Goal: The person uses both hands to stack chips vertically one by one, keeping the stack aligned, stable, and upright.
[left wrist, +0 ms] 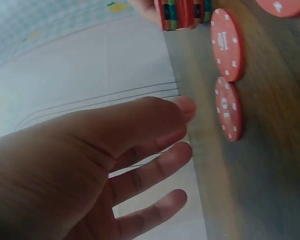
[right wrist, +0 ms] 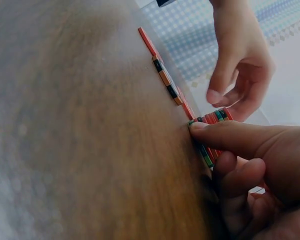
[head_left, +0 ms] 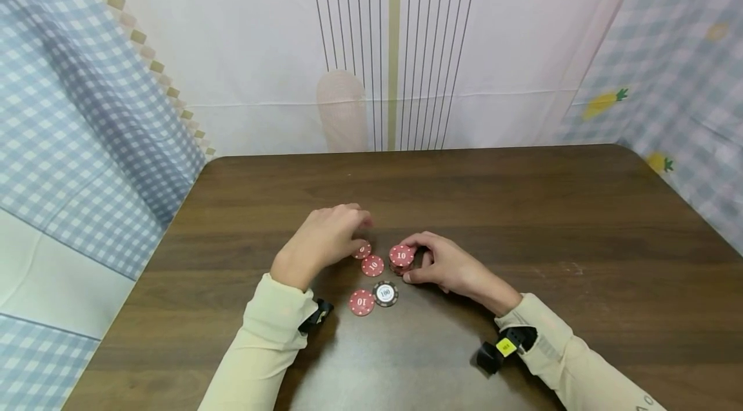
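My right hand (head_left: 455, 267) pinches a short stack of poker chips (head_left: 402, 256) at its side, thumb low at the near edge and fingers behind. A red chip marked 10 tops the stack; green and dark edges show lower in it in the right wrist view. My left hand (head_left: 327, 240) hovers over the table with loosely bent fingers and nothing in them. Near its thumb lies a partly covered red chip (head_left: 362, 250), with another red chip (head_left: 373, 266) against it. Closer to me, a black-and-white 100 chip (head_left: 386, 293) touches a red 10 chip (head_left: 362, 302).
The brown wooden table (head_left: 522, 204) stretches out on both sides of the hands. Behind it hangs a white cloth (head_left: 249, 43) with an arch pattern, with blue checked cloth (head_left: 99, 95) at the sides. Each wrist wears a black camera strap.
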`<action>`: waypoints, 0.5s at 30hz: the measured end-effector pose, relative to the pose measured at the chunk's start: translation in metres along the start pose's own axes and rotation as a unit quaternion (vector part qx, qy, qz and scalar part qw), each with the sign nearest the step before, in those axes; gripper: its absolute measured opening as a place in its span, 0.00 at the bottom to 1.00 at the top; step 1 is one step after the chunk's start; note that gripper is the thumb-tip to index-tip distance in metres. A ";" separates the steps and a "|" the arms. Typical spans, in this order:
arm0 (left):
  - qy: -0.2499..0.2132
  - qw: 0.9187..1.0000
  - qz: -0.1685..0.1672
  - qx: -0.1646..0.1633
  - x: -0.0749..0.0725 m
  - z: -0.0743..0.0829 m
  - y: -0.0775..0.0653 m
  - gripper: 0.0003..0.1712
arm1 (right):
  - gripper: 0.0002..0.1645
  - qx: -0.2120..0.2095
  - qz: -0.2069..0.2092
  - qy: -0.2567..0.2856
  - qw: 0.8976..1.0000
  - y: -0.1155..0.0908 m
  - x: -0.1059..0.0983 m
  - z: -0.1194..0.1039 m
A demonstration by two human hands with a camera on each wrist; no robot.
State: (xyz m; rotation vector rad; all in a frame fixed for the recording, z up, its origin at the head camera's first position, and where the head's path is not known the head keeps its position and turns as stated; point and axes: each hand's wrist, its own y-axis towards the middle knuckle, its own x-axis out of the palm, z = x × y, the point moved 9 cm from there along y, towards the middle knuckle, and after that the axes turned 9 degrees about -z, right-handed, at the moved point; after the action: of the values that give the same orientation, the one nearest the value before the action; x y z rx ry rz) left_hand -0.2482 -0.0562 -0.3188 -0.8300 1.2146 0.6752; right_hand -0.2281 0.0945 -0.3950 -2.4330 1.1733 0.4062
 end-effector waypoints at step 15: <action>-0.027 0.997 -0.069 -0.001 0.024 -0.006 0.003 0.17 | 0.29 0.003 0.001 0.001 1.000 -0.001 0.000 -0.003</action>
State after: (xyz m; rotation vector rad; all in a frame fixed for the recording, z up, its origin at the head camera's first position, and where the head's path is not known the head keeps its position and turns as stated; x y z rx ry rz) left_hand -0.2485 -0.0594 -0.3435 -0.8836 1.0964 0.5830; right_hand -0.2274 0.0941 -0.3924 -2.4285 1.1749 0.4016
